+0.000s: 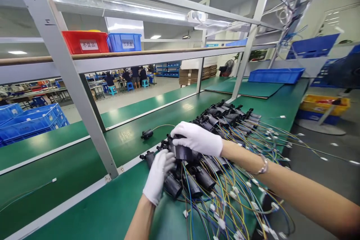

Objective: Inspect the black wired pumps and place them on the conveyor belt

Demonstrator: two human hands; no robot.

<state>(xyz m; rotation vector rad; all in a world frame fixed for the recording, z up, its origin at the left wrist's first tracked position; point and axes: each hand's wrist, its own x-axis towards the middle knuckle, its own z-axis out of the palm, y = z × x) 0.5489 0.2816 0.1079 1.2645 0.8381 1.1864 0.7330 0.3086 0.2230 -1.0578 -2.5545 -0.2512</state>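
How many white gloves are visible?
2: one on the left hand, one on the right hand holding a black part. Any on distant people are too small to tell.

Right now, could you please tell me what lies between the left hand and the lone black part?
In the head view, a pale strip and a black cylinder lie between the left hand and the lone black part.

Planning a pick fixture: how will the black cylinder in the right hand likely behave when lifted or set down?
The black cylinder is probably stiff, given its solid-looking housing. Its wires look thin and slack, so they'd likely trail and could snag. On its side it may roll, since the body is round.
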